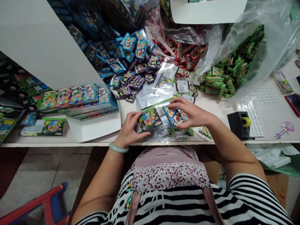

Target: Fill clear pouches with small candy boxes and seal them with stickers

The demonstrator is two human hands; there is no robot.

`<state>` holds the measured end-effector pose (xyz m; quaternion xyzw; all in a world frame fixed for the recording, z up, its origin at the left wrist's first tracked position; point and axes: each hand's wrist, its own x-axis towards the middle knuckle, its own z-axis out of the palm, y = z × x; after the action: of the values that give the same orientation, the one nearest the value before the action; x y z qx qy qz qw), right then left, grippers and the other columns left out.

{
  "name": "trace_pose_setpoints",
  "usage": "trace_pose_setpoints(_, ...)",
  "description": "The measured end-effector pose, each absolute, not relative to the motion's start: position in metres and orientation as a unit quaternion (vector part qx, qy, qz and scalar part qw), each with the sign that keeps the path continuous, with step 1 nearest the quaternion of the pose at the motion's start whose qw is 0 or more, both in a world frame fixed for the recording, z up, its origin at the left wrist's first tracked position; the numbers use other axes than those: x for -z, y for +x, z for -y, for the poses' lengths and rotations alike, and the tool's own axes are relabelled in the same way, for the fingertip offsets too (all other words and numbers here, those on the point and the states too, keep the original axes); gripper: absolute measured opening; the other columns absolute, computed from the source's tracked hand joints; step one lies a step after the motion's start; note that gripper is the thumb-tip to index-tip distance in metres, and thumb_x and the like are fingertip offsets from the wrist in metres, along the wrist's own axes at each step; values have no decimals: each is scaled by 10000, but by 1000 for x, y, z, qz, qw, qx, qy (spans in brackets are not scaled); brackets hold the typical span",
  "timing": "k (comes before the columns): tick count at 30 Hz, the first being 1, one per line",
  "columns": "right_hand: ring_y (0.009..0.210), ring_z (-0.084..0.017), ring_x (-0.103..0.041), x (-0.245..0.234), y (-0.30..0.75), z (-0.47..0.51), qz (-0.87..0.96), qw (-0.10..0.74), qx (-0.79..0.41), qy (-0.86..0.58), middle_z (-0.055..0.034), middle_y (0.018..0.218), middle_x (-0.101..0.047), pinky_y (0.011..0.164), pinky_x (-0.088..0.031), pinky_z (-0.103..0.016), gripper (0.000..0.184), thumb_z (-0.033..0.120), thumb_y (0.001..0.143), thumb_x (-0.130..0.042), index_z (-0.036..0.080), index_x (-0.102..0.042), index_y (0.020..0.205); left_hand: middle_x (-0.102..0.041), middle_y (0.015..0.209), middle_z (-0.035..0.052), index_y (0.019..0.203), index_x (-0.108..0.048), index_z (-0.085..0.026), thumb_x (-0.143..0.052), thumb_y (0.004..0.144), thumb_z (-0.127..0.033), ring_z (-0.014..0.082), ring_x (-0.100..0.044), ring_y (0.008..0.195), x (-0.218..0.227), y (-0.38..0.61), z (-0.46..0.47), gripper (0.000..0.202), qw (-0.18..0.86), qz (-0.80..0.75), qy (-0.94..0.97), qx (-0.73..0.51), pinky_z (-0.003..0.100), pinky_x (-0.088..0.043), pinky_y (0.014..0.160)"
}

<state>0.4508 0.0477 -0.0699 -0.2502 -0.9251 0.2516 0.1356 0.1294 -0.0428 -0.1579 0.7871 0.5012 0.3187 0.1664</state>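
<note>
My left hand (130,128) grips the black-and-green printed end of a clear plastic package (150,119) just above the table's front edge. In my right hand (190,113) is a small blue printed box (173,116), pinched between thumb and fingers at the package's right end. Whether the blue box is partly inside the clear package I cannot tell. More clear packages (164,76) with printed ends lie in a loose pile beyond and under my hands. Beside that pile sit small purple boxes (136,79).
Heaps of blue boxes (131,47), red packets (187,54) and green packets (217,79) spread across the back. At left, a white carton (98,128) holds stacked filled packages (72,98). A black tape dispenser (237,125) and a red phone (293,103) lie at right.
</note>
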Motion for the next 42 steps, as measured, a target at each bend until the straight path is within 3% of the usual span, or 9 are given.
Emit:
trace_pose_setpoints(5, 1287, -336, -468, 46, 443, -38, 956, 44, -193, -216, -171, 1384, -485, 1060, -446, -535, 659, 306, 776, -769, 185, -519, 1374, -479, 1284, 131, 1511, -337, -266, -802, 702, -557, 324, -537, 1195, 153, 142, 39, 977, 172, -452, 825, -292, 521, -494, 1030)
trace_pose_setpoints(10, 1245, -342, -491, 60, 434, -42, 959, 37, -180, -217, -169, 1351, -505, 1037, -460, -550, 675, 337, 761, -811, 191, -534, 1360, -488, 1263, 131, 1500, -356, -262, -800, 698, -563, 319, -544, 1172, 155, 152, 42, 965, 190, -436, 828, -297, 519, -506, 1008)
trace_pose_setpoints(15, 1371, -367, -393, 76, 428, -36, 931, 116, -241, -250, -166, 1477, -388, 1120, -394, -580, 805, 482, 730, -822, 247, -444, 1401, -502, 1210, 110, 1452, -417, -244, -818, 667, -569, 298, -556, 1126, 157, 157, 43, 940, 172, -473, 796, -337, 502, -511, 994)
trace_pose_setpoints(19, 1410, -358, -360, 88, 427, -16, 861, 212, -294, -357, -137, 1471, -376, 1141, -373, -591, 586, 516, 803, -743, 275, -509, 1283, -495, 1185, 104, 1413, -430, -227, -841, 618, -578, 298, -544, 1116, 156, 165, 48, 961, 132, -516, 767, -357, 511, -517, 979)
trace_pose_setpoints(24, 1160, -243, -574, 104, 419, 1, 751, 262, -448, -409, -77, 1349, -510, 846, -582, -377, 490, 358, 821, -725, 305, -520, 1263, -490, 1228, 133, 1382, -409, -197, -876, 572, -564, 328, -507, 1176, 153, 192, 58, 1004, 104, -549, 724, -404, 528, -518, 975)
trace_pose_setpoints(27, 885, -141, -615, 103, 419, -1, 711, 286, -497, -408, -22, 1151, -612, 733, -556, -293, 407, 271, 861, -636, 295, -529, 1253, -501, 1287, 132, 1369, -405, -219, -872, 614, -532, 320, -511, 1234, 152, 206, 63, 942, 190, -542, 685, -448, 516, -498, 1030)
trace_pose_setpoints(30, 748, -102, -586, 95, 424, -5, 737, 261, -475, -403, -6, 1091, -640, 699, -522, -285, 359, 230, 881, -586, 277, -573, 1236, -582, 1190, 91, 1357, -412, -261, -726, 840, -425, 220, -631, 1083, 154, 215, 65, 627, 362, -505, 598, -505, 393, -569, 916)
trace_pose_setpoints(34, 893, -159, -629, 95, 425, 0, 794, 221, -409, -392, -39, 1186, -656, 800, -523, -335, 367, 256, 878, -637, 285, -609, 1243, -616, 1067, 37, 1344, -446, -304, -677, 896, -320, 125, -675, 869, 161, 218, 72, 504, 474, -452, 505, -563, 264, -591, 775)
trace_pose_setpoints(42, 935, -166, -641, 95, 414, 14, 819, 175, -415, -357, -50, 1046, -693, 839, -508, -331, 227, 303, 906, -637, 229, -679, 1117, -657, 1084, 23, 1358, -510, -319, -736, 848, -269, 126, -687, 935, 173, 202, 93, 560, 529, -430, 495, -539, 242, -598, 830)
